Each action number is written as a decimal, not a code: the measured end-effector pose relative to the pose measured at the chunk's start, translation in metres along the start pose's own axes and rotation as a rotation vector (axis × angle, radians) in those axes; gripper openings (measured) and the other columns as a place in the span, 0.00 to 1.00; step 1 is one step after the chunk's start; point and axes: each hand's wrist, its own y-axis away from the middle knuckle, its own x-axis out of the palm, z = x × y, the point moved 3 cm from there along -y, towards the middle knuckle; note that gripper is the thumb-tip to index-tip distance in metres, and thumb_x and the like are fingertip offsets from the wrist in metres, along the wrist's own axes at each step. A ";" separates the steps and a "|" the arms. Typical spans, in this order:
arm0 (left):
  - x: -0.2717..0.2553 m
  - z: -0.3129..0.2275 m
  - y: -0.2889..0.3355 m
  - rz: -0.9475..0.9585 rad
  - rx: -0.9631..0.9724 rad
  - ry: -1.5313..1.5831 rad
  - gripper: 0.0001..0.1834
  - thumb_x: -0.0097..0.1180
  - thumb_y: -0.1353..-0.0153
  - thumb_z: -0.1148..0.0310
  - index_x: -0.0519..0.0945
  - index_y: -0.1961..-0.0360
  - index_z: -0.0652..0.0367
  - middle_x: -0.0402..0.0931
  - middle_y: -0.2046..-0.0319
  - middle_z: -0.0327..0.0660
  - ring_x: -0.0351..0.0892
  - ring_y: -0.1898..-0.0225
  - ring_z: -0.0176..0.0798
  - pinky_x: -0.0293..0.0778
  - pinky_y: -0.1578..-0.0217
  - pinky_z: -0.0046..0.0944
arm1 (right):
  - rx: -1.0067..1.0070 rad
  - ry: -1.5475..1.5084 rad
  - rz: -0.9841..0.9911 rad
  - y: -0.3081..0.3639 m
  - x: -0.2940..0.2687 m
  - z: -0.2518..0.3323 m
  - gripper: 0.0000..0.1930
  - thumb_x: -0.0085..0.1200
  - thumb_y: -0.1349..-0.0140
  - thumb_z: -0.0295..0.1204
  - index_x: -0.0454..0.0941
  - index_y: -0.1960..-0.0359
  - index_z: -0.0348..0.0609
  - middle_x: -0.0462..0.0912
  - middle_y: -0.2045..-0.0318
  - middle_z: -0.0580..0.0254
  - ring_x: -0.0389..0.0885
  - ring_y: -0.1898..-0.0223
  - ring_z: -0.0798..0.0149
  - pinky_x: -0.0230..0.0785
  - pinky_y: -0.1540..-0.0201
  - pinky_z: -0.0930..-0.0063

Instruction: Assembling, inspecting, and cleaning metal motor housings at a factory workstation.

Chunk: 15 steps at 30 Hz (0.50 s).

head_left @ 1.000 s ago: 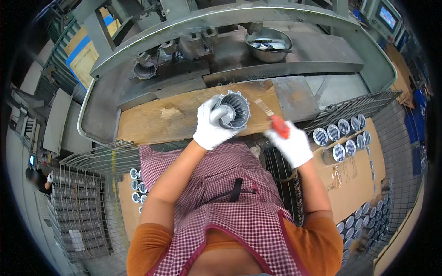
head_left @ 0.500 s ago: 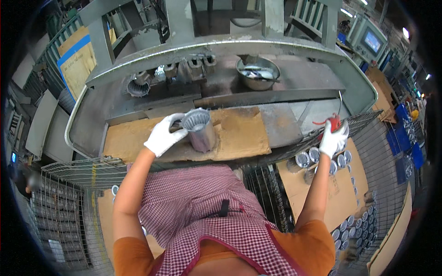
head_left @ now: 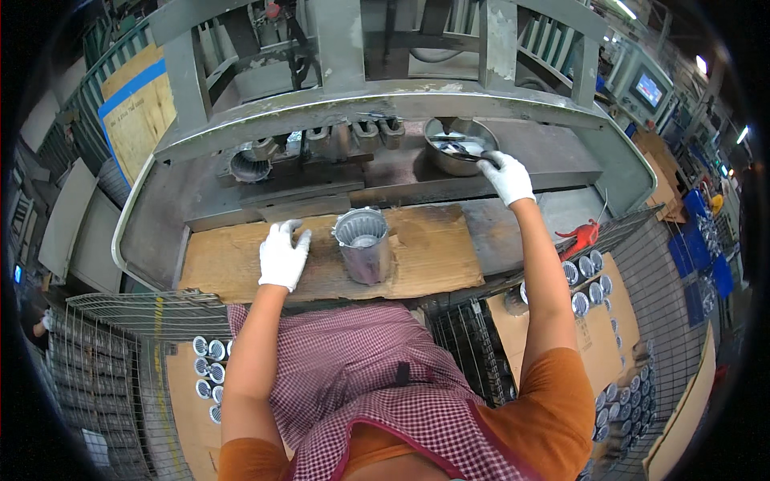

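A ribbed, hollow grey metal casting [head_left: 365, 248] stands upright on a flat piece of cardboard [head_left: 437, 240] in front of me. To its left, my white-gloved left hand [head_left: 284, 255] rests on the cardboard with fingers apart, not touching the casting. My right hand [head_left: 507, 178], gloved too, reaches to the right rim of a metal bowl [head_left: 451, 165]. Its fingers close on the dark handle of a tool [head_left: 469, 155] whose far end lies inside the bowl. A red air blow gun [head_left: 581, 237] sits at the wire cage's edge, right of my right forearm.
Behind the cardboard runs a grey machine bed with another ribbed casting [head_left: 249, 167] and metal clamp blocks [head_left: 366, 135]. Wire cages flank me; the right cage [head_left: 642, 264] and left cage [head_left: 152, 309] hold castings on cardboard. A lit screen [head_left: 648, 90] stands far right.
My right hand has let go of the red blow gun and moved left to the bowl's tool. The left hand has come off the casting, which stays standing on the cardboard.
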 end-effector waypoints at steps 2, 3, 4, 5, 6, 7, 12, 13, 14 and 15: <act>0.000 0.008 0.003 0.017 -0.020 -0.035 0.18 0.58 0.40 0.57 0.79 0.54 0.56 0.77 0.61 0.47 0.80 0.64 0.48 0.73 0.56 0.46 | 0.042 -0.058 -0.019 0.000 -0.012 0.020 0.21 0.53 0.40 0.48 0.81 0.54 0.47 0.82 0.56 0.49 0.79 0.55 0.46 0.71 0.53 0.58; 0.001 0.011 0.004 0.037 -0.031 -0.067 0.18 0.57 0.40 0.56 0.78 0.54 0.55 0.77 0.60 0.47 0.79 0.63 0.49 0.73 0.55 0.46 | 0.027 -0.076 -0.122 0.002 -0.013 0.021 0.18 0.53 0.40 0.47 0.82 0.58 0.49 0.82 0.60 0.51 0.80 0.57 0.46 0.71 0.54 0.58; 0.001 0.013 0.006 0.040 -0.038 -0.064 0.18 0.57 0.40 0.56 0.78 0.54 0.55 0.77 0.60 0.47 0.79 0.63 0.49 0.73 0.55 0.46 | 0.025 -0.073 -0.115 0.004 -0.011 0.022 0.18 0.53 0.40 0.47 0.82 0.58 0.49 0.82 0.60 0.51 0.80 0.57 0.46 0.71 0.54 0.58; 0.002 0.014 0.007 0.088 -0.024 -0.120 0.19 0.56 0.40 0.54 0.79 0.55 0.55 0.77 0.60 0.47 0.79 0.60 0.49 0.72 0.54 0.47 | 0.028 -0.007 -0.091 0.005 -0.009 0.023 0.17 0.53 0.40 0.46 0.82 0.59 0.49 0.82 0.61 0.51 0.80 0.58 0.46 0.71 0.54 0.57; 0.002 0.015 0.008 0.135 -0.011 -0.176 0.19 0.54 0.39 0.51 0.80 0.56 0.54 0.78 0.60 0.47 0.79 0.58 0.50 0.71 0.53 0.48 | 0.029 0.059 -0.068 0.007 -0.007 0.023 0.16 0.54 0.40 0.45 0.82 0.59 0.50 0.82 0.62 0.52 0.80 0.58 0.47 0.71 0.55 0.57; -0.002 0.017 0.008 0.133 -0.026 -0.177 0.19 0.54 0.39 0.51 0.80 0.56 0.54 0.78 0.60 0.47 0.79 0.58 0.50 0.71 0.53 0.48 | 0.017 0.056 -0.059 0.008 -0.005 0.026 0.16 0.54 0.40 0.45 0.82 0.59 0.50 0.82 0.62 0.52 0.80 0.58 0.47 0.71 0.55 0.57; 0.002 0.012 0.009 0.484 0.069 -0.357 0.23 0.47 0.39 0.44 0.84 0.61 0.50 0.80 0.58 0.44 0.78 0.53 0.48 0.70 0.52 0.48 | 0.011 -0.239 -0.344 0.027 -0.010 0.049 0.12 0.60 0.41 0.37 0.83 0.59 0.47 0.83 0.63 0.54 0.82 0.61 0.54 0.73 0.54 0.66; -0.001 0.010 0.009 0.501 0.055 -0.345 0.23 0.46 0.38 0.44 0.84 0.60 0.49 0.80 0.58 0.43 0.77 0.52 0.47 0.70 0.51 0.48 | -0.002 -0.322 -0.372 0.032 -0.009 0.061 0.11 0.60 0.41 0.35 0.83 0.59 0.45 0.83 0.64 0.54 0.82 0.61 0.56 0.73 0.55 0.67; 0.000 0.014 0.010 0.495 0.033 -0.344 0.23 0.46 0.38 0.44 0.84 0.60 0.49 0.80 0.58 0.43 0.77 0.52 0.47 0.70 0.51 0.48 | -0.017 -0.403 -0.401 0.037 -0.010 0.077 0.10 0.61 0.41 0.33 0.83 0.60 0.43 0.84 0.64 0.53 0.82 0.62 0.57 0.73 0.55 0.69; 0.002 0.017 0.012 0.487 0.056 -0.330 0.24 0.46 0.38 0.43 0.83 0.60 0.49 0.80 0.58 0.43 0.77 0.52 0.46 0.69 0.51 0.48 | -0.058 -0.490 -0.427 0.045 -0.011 0.100 0.09 0.61 0.41 0.30 0.83 0.61 0.39 0.84 0.65 0.52 0.82 0.64 0.58 0.73 0.56 0.71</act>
